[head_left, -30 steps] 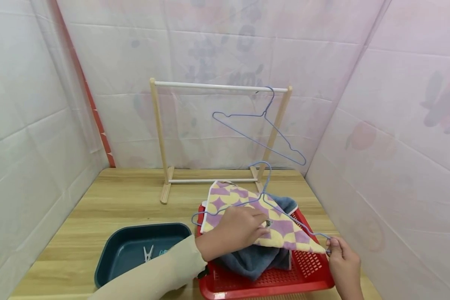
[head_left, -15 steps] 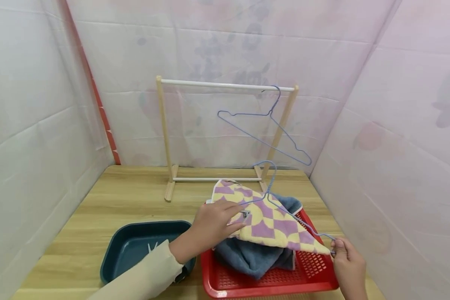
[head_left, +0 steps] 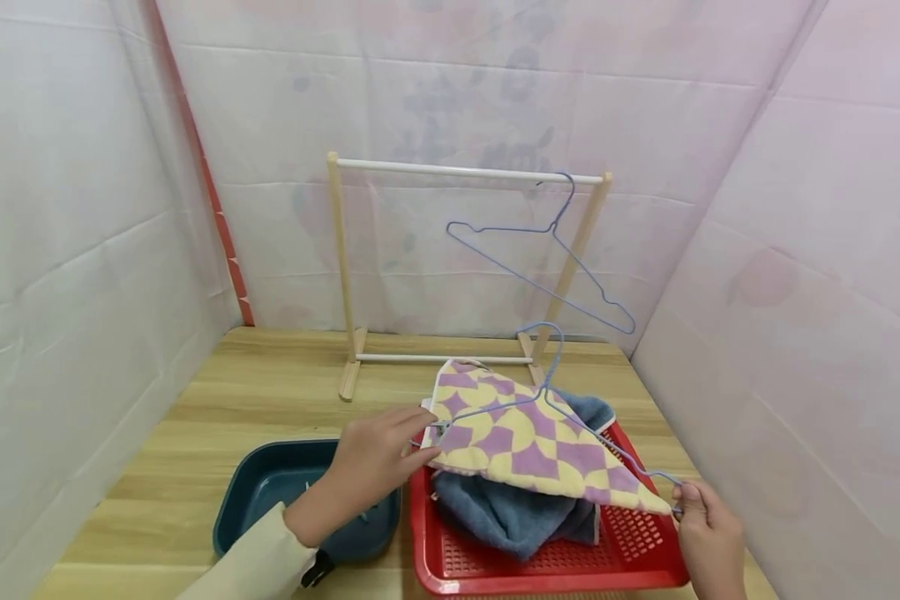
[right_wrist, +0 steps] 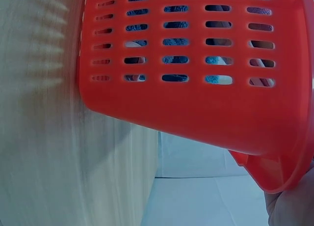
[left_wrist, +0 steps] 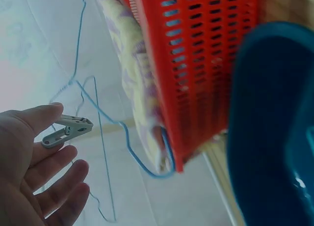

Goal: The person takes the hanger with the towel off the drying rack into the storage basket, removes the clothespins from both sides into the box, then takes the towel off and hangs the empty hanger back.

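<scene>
A yellow and purple patterned towel (head_left: 528, 437) lies over the red basket (head_left: 555, 583), with a blue wire hanger (head_left: 546, 388) across it. My right hand (head_left: 708, 529) grips the hanger's right end beside the towel's corner. In the left wrist view, my left hand (left_wrist: 37, 169) pinches a light grey clothespin (left_wrist: 68, 129) between thumb and forefinger, the other fingers loosely bent. That hand is by the towel's left edge, near the hanger's left end. In the right wrist view only the basket's side shows, with part of the right hand at the edge.
Blue-grey cloth (head_left: 513, 512) fills part of the basket under the towel. Left of it stands a dark teal tray (head_left: 247, 479) with clothespins inside. Behind is a wooden rack (head_left: 340, 250), and a second blue hanger (head_left: 513, 229) hangs from its white bar.
My left hand has moved left across the towel to its left edge with the clothespin. The right hand keeps its grip on the hanger's end. The head view has shifted slightly left.
</scene>
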`<state>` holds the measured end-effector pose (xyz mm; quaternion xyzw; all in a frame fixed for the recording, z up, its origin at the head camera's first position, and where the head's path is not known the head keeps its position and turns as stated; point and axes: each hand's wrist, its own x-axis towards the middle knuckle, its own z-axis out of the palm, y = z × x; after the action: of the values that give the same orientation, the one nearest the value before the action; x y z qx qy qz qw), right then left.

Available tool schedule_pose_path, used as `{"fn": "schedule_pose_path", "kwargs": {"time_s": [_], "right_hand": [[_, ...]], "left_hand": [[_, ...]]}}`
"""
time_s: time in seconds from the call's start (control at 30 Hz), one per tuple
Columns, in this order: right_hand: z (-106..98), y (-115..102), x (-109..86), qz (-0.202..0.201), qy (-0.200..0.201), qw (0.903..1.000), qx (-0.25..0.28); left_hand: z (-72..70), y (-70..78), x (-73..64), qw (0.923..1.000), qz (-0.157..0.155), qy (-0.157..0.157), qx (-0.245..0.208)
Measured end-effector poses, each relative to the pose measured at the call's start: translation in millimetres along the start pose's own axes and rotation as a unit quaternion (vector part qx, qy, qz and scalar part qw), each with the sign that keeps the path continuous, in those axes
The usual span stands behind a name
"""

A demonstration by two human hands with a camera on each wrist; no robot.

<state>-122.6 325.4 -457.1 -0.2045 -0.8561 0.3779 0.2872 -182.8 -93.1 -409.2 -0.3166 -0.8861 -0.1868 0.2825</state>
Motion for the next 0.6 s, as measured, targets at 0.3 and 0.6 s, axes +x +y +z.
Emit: {"fn": "schedule_pose_path", "kwargs": {"time_s": [0.3,0.6], "right_hand": [[-0.9,1.0,3.1,0.005,-0.003,0.9999,-0.013],[-2.5,0.7,3.4,0.014,-0.008,0.9999,-0.005]], "left_hand": [[-12.1,-22.0,-33.6,0.9953,-0.093,-0.014,0.020],[-19.8,-35.6,-62.6,0.9850,-0.154,-0.045,0.064]]}}
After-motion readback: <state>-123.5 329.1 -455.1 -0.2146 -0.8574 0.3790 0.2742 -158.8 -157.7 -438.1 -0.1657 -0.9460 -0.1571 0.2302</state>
